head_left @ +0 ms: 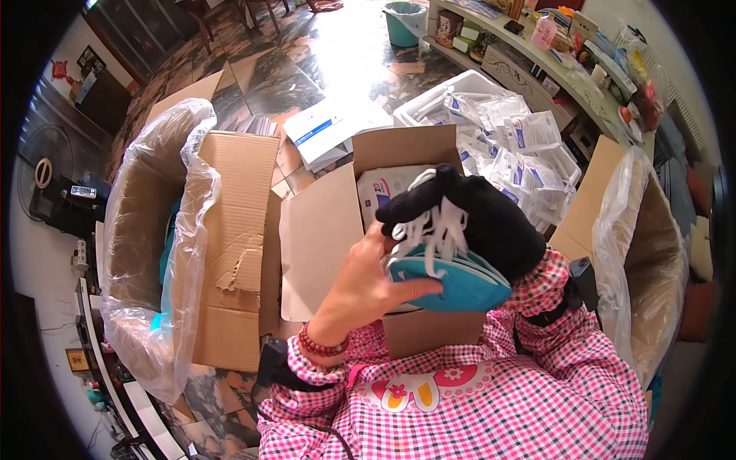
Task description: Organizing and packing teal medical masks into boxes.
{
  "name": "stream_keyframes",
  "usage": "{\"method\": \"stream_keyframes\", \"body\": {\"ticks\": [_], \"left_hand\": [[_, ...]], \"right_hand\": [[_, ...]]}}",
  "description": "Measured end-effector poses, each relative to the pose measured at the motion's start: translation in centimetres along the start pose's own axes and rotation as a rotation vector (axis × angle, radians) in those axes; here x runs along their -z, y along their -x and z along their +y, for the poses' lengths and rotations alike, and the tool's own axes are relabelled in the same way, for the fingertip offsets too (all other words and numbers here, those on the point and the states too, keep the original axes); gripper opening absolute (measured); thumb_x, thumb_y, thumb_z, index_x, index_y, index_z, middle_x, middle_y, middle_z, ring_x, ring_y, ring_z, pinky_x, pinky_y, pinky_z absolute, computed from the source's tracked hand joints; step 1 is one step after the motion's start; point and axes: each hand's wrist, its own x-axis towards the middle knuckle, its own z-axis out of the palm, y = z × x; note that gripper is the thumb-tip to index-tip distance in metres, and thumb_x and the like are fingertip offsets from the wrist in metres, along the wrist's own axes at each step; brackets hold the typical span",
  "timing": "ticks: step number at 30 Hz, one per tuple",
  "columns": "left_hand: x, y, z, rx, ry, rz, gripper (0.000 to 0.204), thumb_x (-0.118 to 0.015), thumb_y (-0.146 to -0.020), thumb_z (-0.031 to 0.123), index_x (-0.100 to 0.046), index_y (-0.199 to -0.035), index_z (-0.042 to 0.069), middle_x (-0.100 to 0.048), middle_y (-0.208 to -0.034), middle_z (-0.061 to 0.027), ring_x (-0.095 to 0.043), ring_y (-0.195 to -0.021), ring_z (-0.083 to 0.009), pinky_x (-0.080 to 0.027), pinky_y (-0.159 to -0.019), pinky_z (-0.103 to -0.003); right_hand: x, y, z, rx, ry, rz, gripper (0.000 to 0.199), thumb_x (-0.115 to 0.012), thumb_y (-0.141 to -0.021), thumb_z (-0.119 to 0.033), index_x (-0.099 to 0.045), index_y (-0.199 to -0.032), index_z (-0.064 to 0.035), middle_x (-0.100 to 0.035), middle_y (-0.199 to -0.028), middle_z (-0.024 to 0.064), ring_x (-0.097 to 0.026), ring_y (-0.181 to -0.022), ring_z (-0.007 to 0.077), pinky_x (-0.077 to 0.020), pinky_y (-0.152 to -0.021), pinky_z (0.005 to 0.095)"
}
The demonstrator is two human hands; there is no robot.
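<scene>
A stack of teal face masks (460, 293) is held up in front of me, its white ear loops (433, 230) bunched on top. My bare left hand (362, 277) grips the stack from its left side, thumb across the front. On the right, my black-gloved right hand (494, 222) curls over the loops and the back of the stack; some of its fingers are hidden. Below and behind the masks stands a small open cardboard box (322, 257) with its flaps spread. White printed packets (381, 189) lie inside it, partly covered by my hands.
Large cartons lined with clear plastic stand at left (236, 261) and right (644, 238); teal items show in the left one. Behind are a white crate (414, 103) heaped with packets (529, 172) and flat white boxes (326, 130). A green bin (402, 29) is farther back, beside a cluttered shelf.
</scene>
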Motion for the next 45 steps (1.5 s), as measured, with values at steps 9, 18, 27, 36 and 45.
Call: {"method": "stream_keyframes", "body": {"ticks": [9, 18, 27, 36, 45], "left_hand": [[0.1, 1.6, -2.7, 0.223, 0.214, 0.227, 0.042, -0.088, -0.076, 0.013, -0.064, -0.108, 0.001, -0.07, -0.092, -0.0068, -0.069, -0.082, -0.0132, -0.06, -0.074, -0.029], [-0.2, 1.2, -2.4, 0.197, 0.231, 0.061, 0.032, -0.082, -0.084, 0.009, -0.07, -0.113, 0.003, -0.073, -0.099, -0.0024, -0.066, -0.093, -0.0104, -0.054, -0.085, -0.028], [0.4, 1.7, -4.2, 0.229, 0.27, 0.037, 0.022, -0.071, -0.096, 0.018, -0.069, -0.114, 0.004, -0.069, -0.092, -0.0001, -0.06, -0.086, -0.0076, -0.052, -0.078, -0.027], [1.2, -1.9, -2.4, -0.136, -0.706, 0.032, 0.016, -0.06, -0.093, 0.013, -0.068, -0.103, 0.003, -0.069, -0.092, -0.0212, -0.067, -0.084, -0.0382, -0.052, -0.076, -0.048], [-2.4, -2.2, -4.5, 0.002, -0.727, 0.096, 0.03, -0.051, -0.102, 0.026, -0.064, -0.09, 0.002, -0.067, -0.087, -0.0211, -0.064, -0.084, -0.0428, -0.05, -0.074, -0.052]], "right_hand": [[7.6, 1.4, -1.9, -0.554, 1.948, 0.353, 0.028, -0.056, -0.103, -0.025, -0.072, -0.112, -0.003, -0.071, -0.118, 0.0159, -0.07, -0.106, 0.0233, -0.0539, -0.093, 0.0349], [-1.5, 2.1, -0.8, 0.401, 1.872, -0.219, 0.049, -0.063, -0.088, -0.012, -0.065, -0.134, -0.0286, -0.069, -0.123, -0.0029, -0.067, -0.071, 0.0192, -0.054, -0.063, 0.0352], [1.6, 1.0, 2.3, 0.256, 1.653, -0.205, 0.036, -0.069, -0.084, -0.012, -0.068, -0.119, -0.0191, -0.064, -0.092, 0.0093, -0.068, -0.077, 0.0284, -0.0546, -0.069, 0.04], [2.7, 0.9, 4.8, 0.373, 1.76, -0.048, 0.022, -0.068, -0.081, -0.009, -0.068, -0.103, -0.0095, -0.06, -0.085, 0.0105, -0.063, -0.081, 0.0305, -0.0499, -0.073, 0.0426], [4.0, 1.6, 4.4, 0.209, 1.746, -0.097, 0.019, -0.066, -0.08, -0.008, -0.07, -0.098, -0.0063, -0.061, -0.087, 0.0132, -0.065, -0.083, 0.0324, -0.0513, -0.075, 0.0431]]}}
